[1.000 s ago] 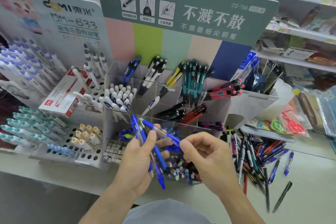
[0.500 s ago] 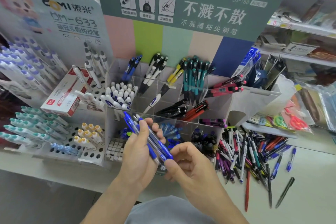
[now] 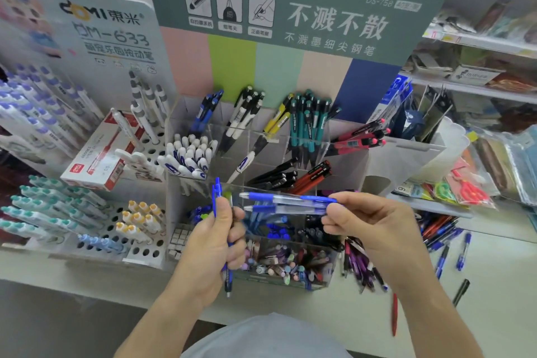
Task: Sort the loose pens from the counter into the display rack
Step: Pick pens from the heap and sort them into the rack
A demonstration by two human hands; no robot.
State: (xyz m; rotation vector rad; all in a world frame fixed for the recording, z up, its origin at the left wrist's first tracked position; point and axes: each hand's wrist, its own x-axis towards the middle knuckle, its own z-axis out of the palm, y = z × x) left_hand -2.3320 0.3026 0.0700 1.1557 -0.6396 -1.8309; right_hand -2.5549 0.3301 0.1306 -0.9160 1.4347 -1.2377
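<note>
My left hand (image 3: pixel 213 244) grips a small upright bunch of blue pens (image 3: pixel 217 193) in front of the clear display rack (image 3: pixel 343 136). My right hand (image 3: pixel 369 222) pinches two blue-and-clear pens (image 3: pixel 286 203) by one end and holds them level over the rack's lower front compartments. Their other ends point toward my left hand. The rack's upper slots hold blue, white, yellow, teal, pink, black and red pens. A pile of loose pens (image 3: pixel 436 234) lies on the counter to the right of the rack.
A white peg stand (image 3: pixel 96 224) with capped pens and a red-white box (image 3: pixel 98 158) stands left of the rack. A red pen (image 3: pixel 394 315) and a black pen (image 3: pixel 461 292) lie apart on the counter (image 3: pixel 494 285). Scissors packs (image 3: pixel 465 190) and shelves fill the right.
My right hand has pulled two pens out of the bunch and moved right with them, turning them level. My left hand has turned its remaining pens upright.
</note>
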